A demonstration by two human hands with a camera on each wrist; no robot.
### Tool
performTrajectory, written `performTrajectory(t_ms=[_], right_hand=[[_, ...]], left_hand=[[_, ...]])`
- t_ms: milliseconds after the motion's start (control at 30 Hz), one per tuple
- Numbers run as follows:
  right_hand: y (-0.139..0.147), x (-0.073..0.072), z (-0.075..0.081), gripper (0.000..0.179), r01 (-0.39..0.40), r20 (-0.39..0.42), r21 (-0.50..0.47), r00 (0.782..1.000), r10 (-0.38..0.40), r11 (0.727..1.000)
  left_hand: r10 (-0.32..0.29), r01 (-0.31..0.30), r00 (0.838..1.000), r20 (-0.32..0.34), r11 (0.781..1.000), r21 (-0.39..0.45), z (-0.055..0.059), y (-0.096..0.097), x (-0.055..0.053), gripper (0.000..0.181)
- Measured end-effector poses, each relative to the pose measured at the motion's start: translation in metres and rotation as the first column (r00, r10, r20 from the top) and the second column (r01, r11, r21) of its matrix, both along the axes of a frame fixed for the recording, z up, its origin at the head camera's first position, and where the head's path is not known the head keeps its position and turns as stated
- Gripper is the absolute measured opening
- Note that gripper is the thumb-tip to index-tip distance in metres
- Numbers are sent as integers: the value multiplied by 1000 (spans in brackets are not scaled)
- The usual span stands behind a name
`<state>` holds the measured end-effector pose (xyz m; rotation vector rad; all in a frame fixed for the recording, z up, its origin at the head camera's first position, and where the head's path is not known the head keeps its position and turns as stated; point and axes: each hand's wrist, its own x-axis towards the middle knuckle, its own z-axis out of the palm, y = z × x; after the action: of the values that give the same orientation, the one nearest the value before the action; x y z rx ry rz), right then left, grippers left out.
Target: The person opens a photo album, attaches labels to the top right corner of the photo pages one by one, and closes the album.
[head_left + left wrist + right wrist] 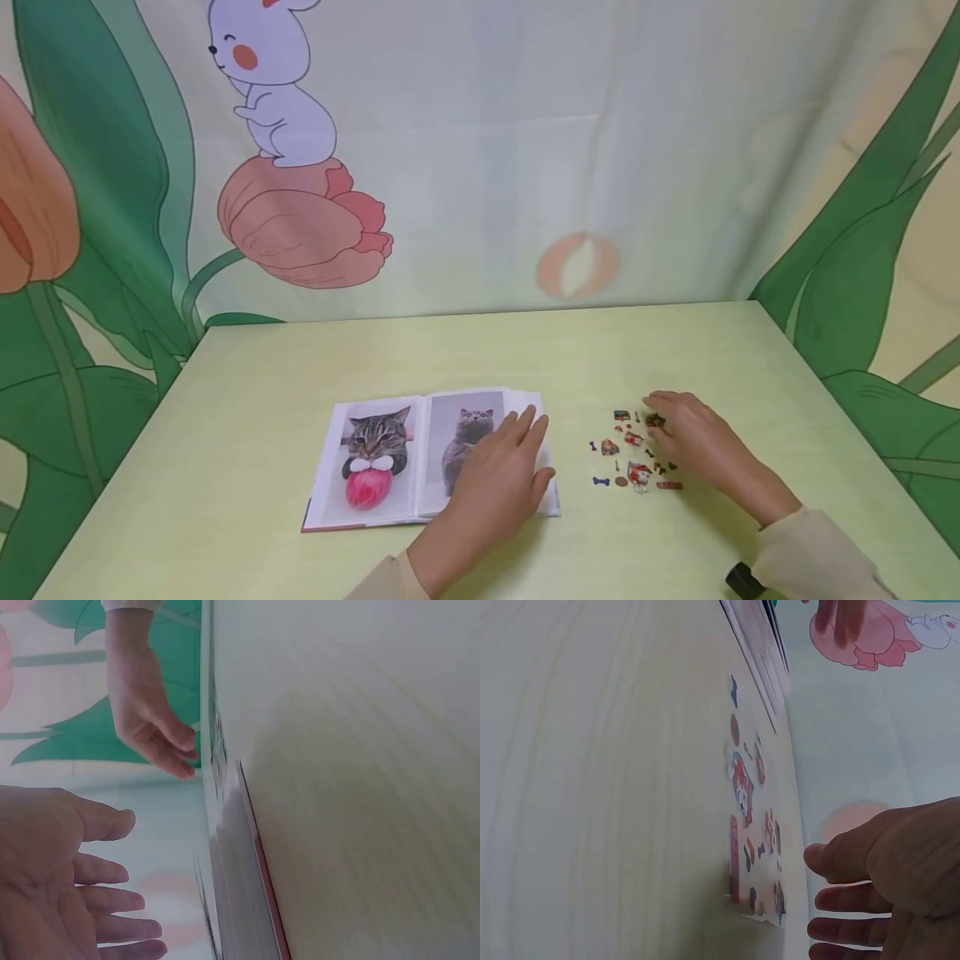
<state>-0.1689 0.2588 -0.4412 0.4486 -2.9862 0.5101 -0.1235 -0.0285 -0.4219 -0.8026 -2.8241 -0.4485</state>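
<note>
An open photo album (420, 467) lies on the table, with a tabby cat and a pink ball pictured on its left page and a grey cat on its right. Over the right page hovers my left hand (497, 467), fingers extended; the left wrist view shows a gap beneath its palm. To the album's right is a clear sticker sheet (628, 454) printed with small dogs, bones and other shapes. My right hand (693, 437) is above the sheet's right side, fingers loosely bent. Its thumb and fingers (853, 898) stand apart in the right wrist view, holding nothing.
The pale yellow-green table (225, 433) ends at a curtain (465, 167) printed with a rabbit and tulips. A black object (744, 581) shows beside my right sleeve at the bottom edge.
</note>
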Motion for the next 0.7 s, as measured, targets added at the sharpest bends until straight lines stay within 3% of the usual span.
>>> performTrajectory(t_ms=[333,700], right_hand=[[9,-5,-1,35,-30,-9,22,1000,30,999],[7,-8,-6,30,-21,-7,50,1000,22,999]], left_hand=[[-10,8,1000,-18,995,-101,0,33,-6,58],[2,11,997,78,986,-164,-8,54,-15,57]])
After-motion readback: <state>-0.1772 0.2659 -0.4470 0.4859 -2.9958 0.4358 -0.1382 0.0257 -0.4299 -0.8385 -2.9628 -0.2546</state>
